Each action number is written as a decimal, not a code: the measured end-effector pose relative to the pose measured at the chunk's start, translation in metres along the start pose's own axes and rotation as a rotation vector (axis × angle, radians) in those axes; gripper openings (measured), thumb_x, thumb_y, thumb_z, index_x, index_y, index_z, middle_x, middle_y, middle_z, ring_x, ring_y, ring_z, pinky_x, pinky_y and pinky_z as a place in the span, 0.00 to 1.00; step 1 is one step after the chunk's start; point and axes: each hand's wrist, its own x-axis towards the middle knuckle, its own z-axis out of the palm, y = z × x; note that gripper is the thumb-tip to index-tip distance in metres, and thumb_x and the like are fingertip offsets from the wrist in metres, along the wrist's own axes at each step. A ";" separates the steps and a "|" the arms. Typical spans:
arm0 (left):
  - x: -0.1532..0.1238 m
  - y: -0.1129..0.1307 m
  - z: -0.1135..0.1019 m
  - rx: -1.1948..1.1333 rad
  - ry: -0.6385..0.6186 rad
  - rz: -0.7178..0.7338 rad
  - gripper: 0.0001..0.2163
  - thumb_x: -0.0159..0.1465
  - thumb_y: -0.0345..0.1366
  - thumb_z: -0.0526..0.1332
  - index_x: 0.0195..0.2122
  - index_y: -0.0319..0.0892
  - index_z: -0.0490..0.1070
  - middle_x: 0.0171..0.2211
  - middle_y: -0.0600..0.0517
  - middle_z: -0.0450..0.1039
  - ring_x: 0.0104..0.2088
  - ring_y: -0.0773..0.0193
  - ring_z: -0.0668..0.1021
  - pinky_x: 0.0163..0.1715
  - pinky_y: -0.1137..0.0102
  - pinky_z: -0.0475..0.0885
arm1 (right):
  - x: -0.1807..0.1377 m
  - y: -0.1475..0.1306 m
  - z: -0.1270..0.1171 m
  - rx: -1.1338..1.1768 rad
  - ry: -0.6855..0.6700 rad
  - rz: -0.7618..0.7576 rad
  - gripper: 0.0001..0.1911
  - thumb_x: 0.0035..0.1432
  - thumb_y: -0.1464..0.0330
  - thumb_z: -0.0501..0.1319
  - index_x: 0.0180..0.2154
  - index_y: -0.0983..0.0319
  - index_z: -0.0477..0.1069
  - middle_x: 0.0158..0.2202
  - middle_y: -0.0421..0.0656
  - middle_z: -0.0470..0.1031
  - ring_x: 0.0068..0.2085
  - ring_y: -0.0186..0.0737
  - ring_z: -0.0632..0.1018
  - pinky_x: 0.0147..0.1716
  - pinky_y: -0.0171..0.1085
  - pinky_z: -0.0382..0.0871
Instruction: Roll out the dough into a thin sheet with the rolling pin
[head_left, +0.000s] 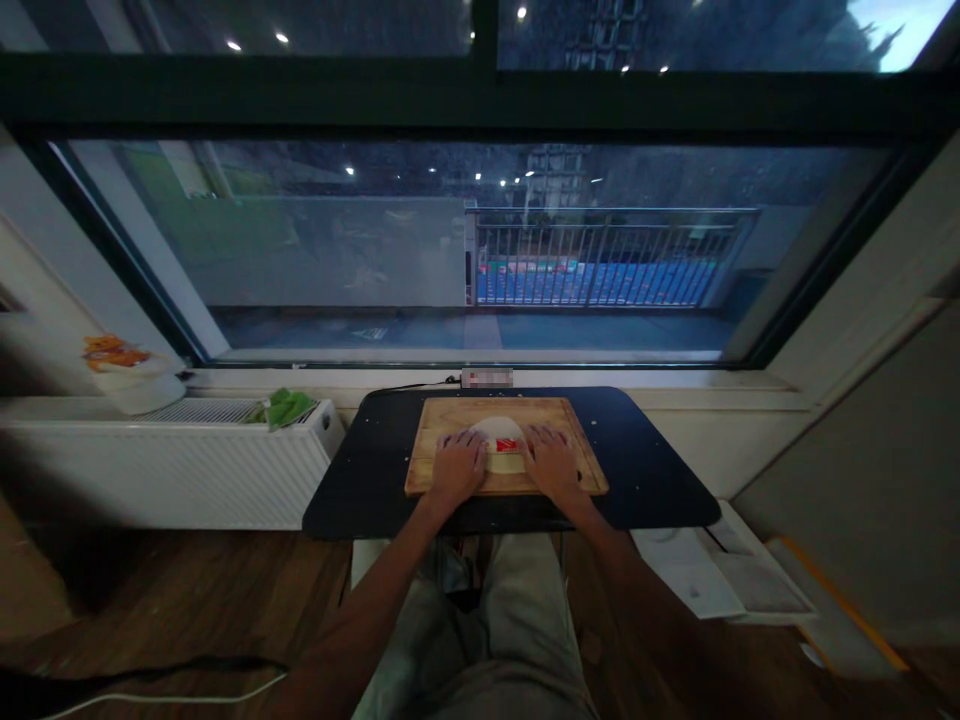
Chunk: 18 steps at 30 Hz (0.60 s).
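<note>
A pale, flat, rounded sheet that looks like dough [498,427] lies on a wooden cutting board [432,422]. Across it runs a short roller-like bar with a red label [507,446]; its exact kind is too small to make out. My left hand [459,463] rests over the bar's left end, fingers bent forward over it. Over the right end lies my right hand [551,460], placed the same way. Both hands cover the bar's ends, so only its labelled middle shows. Part of the pale sheet shows nearer to me, between my wrists.
A dark table [652,470] carries the board and stands against the window sill. To the left, a white radiator [225,470] holds a green cloth-like item [289,407] and a white container [139,385]. White flat boxes [697,575] lie low on the right.
</note>
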 end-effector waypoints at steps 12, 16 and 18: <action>-0.021 -0.006 -0.011 -0.137 -0.012 0.026 0.19 0.80 0.33 0.53 0.64 0.47 0.80 0.65 0.46 0.82 0.63 0.53 0.82 0.69 0.53 0.69 | -0.042 -0.002 -0.005 0.072 0.101 0.013 0.23 0.81 0.66 0.52 0.66 0.61 0.79 0.66 0.54 0.81 0.69 0.54 0.78 0.72 0.55 0.62; -0.026 -0.005 -0.014 -0.137 0.009 0.019 0.18 0.79 0.33 0.54 0.62 0.46 0.82 0.65 0.46 0.82 0.63 0.53 0.82 0.68 0.54 0.70 | -0.051 0.004 -0.014 0.078 0.059 -0.015 0.24 0.79 0.68 0.54 0.68 0.60 0.78 0.68 0.53 0.80 0.70 0.52 0.77 0.72 0.54 0.62; -0.027 -0.006 -0.015 -0.137 0.015 0.016 0.18 0.79 0.33 0.55 0.62 0.46 0.82 0.65 0.46 0.83 0.63 0.53 0.82 0.69 0.54 0.70 | -0.052 0.008 -0.018 0.073 0.029 -0.039 0.24 0.78 0.70 0.54 0.67 0.58 0.78 0.68 0.51 0.80 0.70 0.50 0.77 0.72 0.53 0.63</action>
